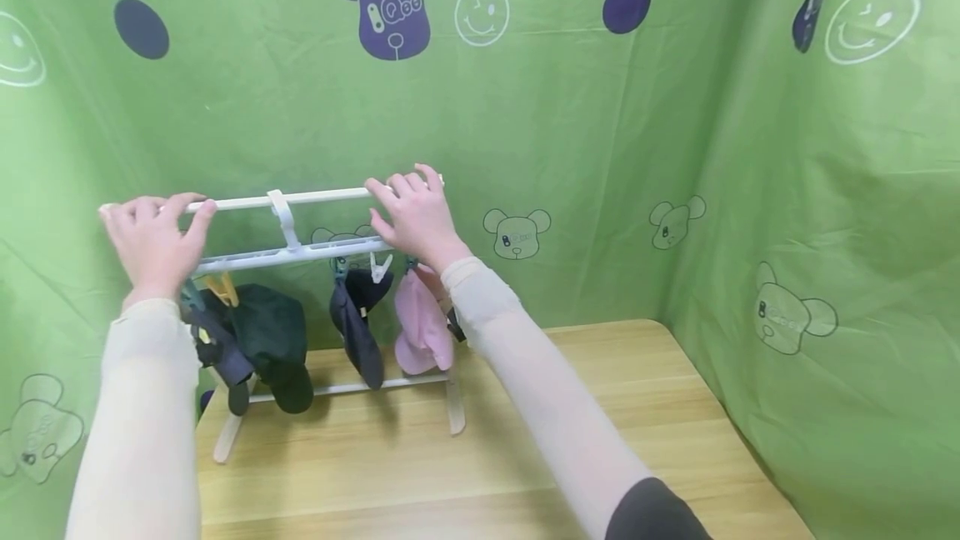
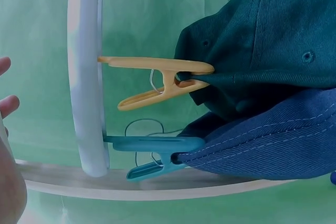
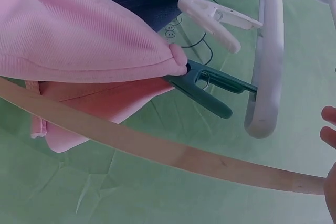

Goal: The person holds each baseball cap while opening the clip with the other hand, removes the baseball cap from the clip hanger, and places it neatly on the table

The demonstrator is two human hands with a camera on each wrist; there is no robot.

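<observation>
My left hand [image 1: 153,244] grips the left end of the rack's white top bar [image 1: 330,196], and my right hand [image 1: 416,215] holds the same bar near its right end. From the bar hangs a pale clip hanger [image 1: 322,252] by its hook. Caps dangle from its clips: a dark green cap [image 1: 273,332] on a yellow clip [image 2: 142,63], a blue cap [image 2: 273,135] on a teal clip [image 2: 152,144], a navy cap [image 1: 356,332] and a pink cap [image 1: 422,319] on a green clip [image 3: 226,80]. One white clip [image 3: 210,19] holds nothing.
The rack's wooden feet [image 1: 456,407] stand on a wood-grain table [image 1: 600,440], joined by a low white crossbar [image 1: 345,388]. Green printed cloth [image 1: 555,107] surrounds the table at the back and sides. A curved wooden side piece [image 3: 157,148] runs beside the pink cap.
</observation>
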